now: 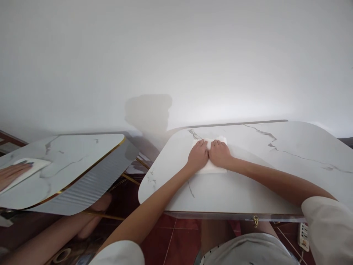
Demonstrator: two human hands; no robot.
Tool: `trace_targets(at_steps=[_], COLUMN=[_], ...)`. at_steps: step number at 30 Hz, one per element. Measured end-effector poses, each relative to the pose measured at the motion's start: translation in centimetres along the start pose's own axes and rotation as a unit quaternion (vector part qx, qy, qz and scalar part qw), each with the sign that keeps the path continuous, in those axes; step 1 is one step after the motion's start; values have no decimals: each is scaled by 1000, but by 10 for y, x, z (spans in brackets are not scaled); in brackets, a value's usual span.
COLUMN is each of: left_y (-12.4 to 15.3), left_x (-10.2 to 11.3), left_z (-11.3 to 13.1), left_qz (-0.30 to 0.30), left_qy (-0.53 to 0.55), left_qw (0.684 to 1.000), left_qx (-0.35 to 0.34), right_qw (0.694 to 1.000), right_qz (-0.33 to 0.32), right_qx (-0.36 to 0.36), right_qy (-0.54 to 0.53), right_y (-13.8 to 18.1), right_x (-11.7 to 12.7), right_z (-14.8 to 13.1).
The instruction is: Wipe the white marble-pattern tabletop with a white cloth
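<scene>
My left hand [198, 155] and my right hand [220, 152] rest side by side, thumbs almost touching, on a white cloth [211, 168]. The cloth looks thin and folded; whether it is fabric or paper I cannot tell. Both hands have their fingers curled down on it, the tips bunched at its far half. Beneath the cloth is a white marble-patterned table [256, 187] with rounded corners, which stands against the wall.
On the left, a second marble-patterned table [102, 147] has a gold edge and ribbed grey side. Another person's hand [13, 173] lies on a white sheet [38, 165] there. A gold latch [256, 221] hangs under my table's front edge. A power strip [303, 236] is low at right.
</scene>
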State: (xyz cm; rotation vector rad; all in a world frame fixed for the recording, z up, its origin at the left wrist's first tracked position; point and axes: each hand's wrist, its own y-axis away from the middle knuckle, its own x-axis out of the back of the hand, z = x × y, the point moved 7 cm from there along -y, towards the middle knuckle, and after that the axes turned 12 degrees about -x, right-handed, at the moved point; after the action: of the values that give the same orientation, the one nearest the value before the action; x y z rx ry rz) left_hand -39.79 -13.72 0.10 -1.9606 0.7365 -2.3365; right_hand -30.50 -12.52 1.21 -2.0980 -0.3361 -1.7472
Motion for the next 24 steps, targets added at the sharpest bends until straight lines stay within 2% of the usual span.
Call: trace_targets(at_steps=[3,9,15,20,24], left_y=[-20,-78,-128,-151,-157], left_x=[-9,-21,-33,-44,-48], left_z=[-5,-28,-59,-82,-86], left_qz=[16,-3,30,26,29], left_qy=[-29,-15,34,57,38], left_qw=[999,1000,999,998,999], left_qx=[1,-4,6,28,16], right_qw=[998,994,991,989,988], right_qz=[-28,8,44,37,34], right_qx=[-52,-91,-101,-114,-119], right_qy=[-24,-60,-75,-83,-88], right_y=[-20,-72,-124,-150,-154], right_x=[-3,-9,-13,-15,-16], right_z=[7,31,49,55,56])
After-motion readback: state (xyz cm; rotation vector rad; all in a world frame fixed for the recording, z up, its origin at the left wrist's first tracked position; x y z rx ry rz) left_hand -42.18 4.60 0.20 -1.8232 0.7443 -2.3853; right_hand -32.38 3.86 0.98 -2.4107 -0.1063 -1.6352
